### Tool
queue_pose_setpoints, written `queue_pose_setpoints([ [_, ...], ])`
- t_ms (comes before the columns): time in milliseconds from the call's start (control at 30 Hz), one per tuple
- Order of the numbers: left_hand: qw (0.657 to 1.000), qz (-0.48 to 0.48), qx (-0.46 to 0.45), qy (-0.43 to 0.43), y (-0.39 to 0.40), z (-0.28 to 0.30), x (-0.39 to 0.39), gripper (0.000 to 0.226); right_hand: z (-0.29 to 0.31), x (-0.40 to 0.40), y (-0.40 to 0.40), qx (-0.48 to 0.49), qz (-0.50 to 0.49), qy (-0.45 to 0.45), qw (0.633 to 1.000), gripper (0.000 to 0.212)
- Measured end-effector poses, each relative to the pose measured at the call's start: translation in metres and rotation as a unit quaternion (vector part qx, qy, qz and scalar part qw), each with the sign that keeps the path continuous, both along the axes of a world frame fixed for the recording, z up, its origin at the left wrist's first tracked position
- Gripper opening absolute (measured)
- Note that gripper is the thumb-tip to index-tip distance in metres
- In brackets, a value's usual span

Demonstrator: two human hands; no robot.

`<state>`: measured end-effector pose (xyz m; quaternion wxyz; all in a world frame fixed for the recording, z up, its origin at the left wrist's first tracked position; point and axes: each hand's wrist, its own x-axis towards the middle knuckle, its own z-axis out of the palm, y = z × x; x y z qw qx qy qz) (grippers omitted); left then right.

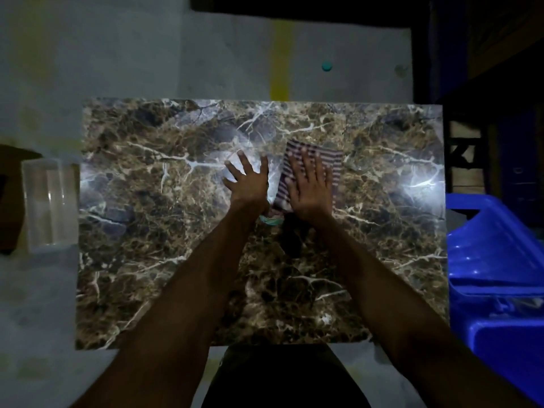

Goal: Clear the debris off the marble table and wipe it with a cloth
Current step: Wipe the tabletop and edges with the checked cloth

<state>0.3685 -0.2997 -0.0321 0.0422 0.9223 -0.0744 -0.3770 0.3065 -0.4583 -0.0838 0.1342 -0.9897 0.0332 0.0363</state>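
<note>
The brown marble table (pixel 147 231) with white veins fills the middle of the view. A striped cloth (pixel 332 163) lies flat near its centre. My right hand (pixel 309 187) presses on the cloth with straight, spread fingers. Just left of it my left hand (pixel 248 179) lies flat on the bare marble, fingers spread, touching the cloth's left edge. A small greenish bit (pixel 270 220) shows on the marble between my wrists; the dim light hides what it is.
A clear plastic container (pixel 48 204) stands on the floor by the table's left edge. A blue plastic bin (pixel 497 260) sits at the right edge. A small teal cap (pixel 326 66) lies on the floor beyond the table. Dark furniture stands at the back right.
</note>
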Motion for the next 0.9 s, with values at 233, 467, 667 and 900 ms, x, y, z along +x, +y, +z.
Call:
queue_pose_setpoints([
  [233,0.999,0.022,-0.003,-0.047,-0.003,-0.008,0.003,0.095,0.001,0.086,0.012,-0.015,0.134,-0.009,0.991,0.056],
  [467,1.0,0.0,-0.007,-0.003,0.003,-0.004,0.007,0.131,0.002,0.082,-0.041,-0.01,0.02,0.0,1.0,0.056],
  [667,1.0,-0.005,-0.002,-0.011,0.0,-0.01,0.006,0.151,0.001,-0.006,-0.057,-0.041,-0.045,0.004,0.998,0.059],
  [900,0.999,-0.008,-0.024,-0.037,0.005,-0.008,0.003,0.145,0.0,-0.007,0.013,0.002,-0.017,0.025,1.0,0.057],
])
